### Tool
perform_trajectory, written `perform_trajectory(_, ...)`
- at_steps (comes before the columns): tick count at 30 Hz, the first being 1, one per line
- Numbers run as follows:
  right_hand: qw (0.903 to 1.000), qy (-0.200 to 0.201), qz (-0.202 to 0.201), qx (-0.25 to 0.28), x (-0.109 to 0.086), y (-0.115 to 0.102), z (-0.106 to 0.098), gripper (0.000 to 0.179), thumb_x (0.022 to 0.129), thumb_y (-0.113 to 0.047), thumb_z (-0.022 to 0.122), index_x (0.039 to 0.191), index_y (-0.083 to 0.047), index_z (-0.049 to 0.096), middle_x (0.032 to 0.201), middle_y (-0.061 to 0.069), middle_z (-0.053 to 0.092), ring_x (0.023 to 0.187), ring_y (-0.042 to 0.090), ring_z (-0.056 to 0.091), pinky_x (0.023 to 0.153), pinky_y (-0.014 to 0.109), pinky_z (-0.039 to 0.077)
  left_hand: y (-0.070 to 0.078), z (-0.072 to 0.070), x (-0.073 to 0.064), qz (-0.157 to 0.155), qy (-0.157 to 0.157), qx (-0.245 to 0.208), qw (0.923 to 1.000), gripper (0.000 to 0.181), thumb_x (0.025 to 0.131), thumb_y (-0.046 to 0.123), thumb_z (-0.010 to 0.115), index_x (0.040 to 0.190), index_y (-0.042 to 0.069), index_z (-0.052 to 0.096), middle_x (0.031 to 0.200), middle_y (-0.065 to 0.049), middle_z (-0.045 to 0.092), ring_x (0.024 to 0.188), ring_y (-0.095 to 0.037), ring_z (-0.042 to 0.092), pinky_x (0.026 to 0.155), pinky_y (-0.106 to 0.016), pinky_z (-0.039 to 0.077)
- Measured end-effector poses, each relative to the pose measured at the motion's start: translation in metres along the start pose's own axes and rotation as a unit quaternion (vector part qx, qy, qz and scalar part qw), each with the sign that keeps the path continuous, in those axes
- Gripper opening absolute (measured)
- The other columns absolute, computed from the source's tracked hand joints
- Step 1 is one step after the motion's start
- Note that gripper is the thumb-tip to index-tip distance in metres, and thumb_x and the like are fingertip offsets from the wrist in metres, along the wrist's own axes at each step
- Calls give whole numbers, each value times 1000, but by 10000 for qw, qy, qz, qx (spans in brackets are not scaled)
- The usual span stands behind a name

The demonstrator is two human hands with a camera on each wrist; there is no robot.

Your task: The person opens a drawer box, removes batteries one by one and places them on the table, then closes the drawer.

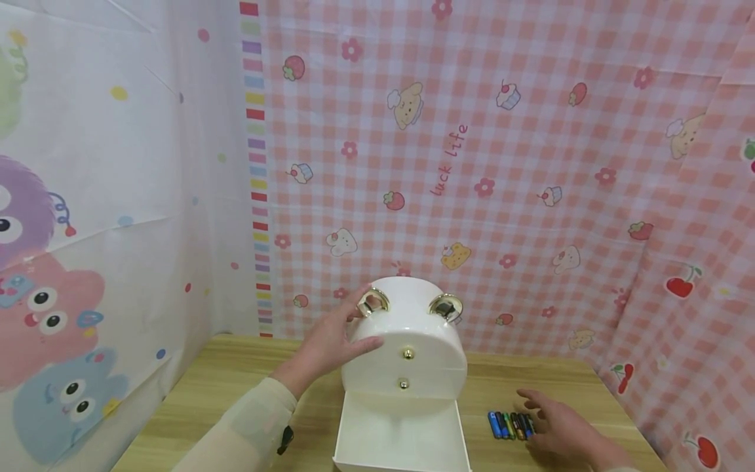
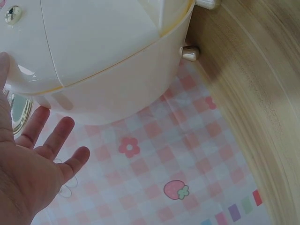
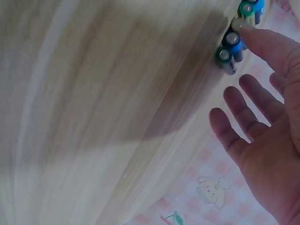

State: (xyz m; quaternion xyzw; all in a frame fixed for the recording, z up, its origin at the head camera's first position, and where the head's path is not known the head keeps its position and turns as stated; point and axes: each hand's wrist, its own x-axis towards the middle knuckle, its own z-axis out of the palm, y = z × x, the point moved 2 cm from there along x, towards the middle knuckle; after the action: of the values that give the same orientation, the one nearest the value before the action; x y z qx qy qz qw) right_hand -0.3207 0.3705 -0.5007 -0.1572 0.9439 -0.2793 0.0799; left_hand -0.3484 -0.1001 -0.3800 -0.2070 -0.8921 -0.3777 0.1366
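A white rounded cabinet (image 1: pixel 433 360) with gold-rimmed, ear-like rings (image 1: pixel 445 306) and two small knobs (image 1: pixel 408 353) stands at the table's middle. Its lowest drawer (image 1: pixel 398 419) is pulled out and bare inside. My left hand (image 1: pixel 330 341) rests at the cabinet's upper left, thumb over the front and the other fingers beside the ring; in the left wrist view these fingers are spread loosely. Over the table on the right, my right hand (image 1: pixel 560 429) has its fingers extended beside a row of several batteries (image 1: pixel 510 425). In the right wrist view its thumb (image 3: pixel 267 44) overlaps the batteries.
The wood-grain table (image 1: pixel 501 380) meets a pink checked cloth (image 1: pixel 531 262) behind and at the right. A white patterned cloth (image 1: pixel 147 196) hangs at the left. Near my left sleeve lies a small black object (image 1: pixel 286 439), partly covered.
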Motion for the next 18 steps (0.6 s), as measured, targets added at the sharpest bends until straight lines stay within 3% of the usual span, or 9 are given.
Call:
perform_trajectory(5,9981,345,-278,-432,-4,-17,6,71,90,-20,86,148,4,54,134,27,68,113,45,70,88,56,62,0,-1,0,16,13,9,10000,98,88,51,86,168,40,31,137,-9,72,129,-29,68,105,-58,56)
perform_trajectory(10,9948,515,-379,-787,-5,-42,18,44,94,-23,82,130,-2,69,113,4,76,97,18,72,79,36,61,-1,-1,1,3,35,45,10000,99,88,52,86,168,39,31,136,-9,73,128,-29,69,104,-57,57)
perform_trajectory(15,9993,175,-250,-200,-4,-61,35,18,101,-25,75,109,-9,75,95,-7,74,81,0,62,69,25,54,-2,-2,1,18,55,47,10000,98,88,52,86,168,40,31,135,-9,73,127,-29,69,103,-57,57)
perform_trajectory(18,9993,-137,-207,280,-5,-69,45,15,103,-25,72,102,-10,76,93,-4,75,80,3,62,68,26,53,-3,-2,1,32,58,81,9999,99,88,52,86,168,39,31,135,-9,73,127,-29,69,102,-56,57)
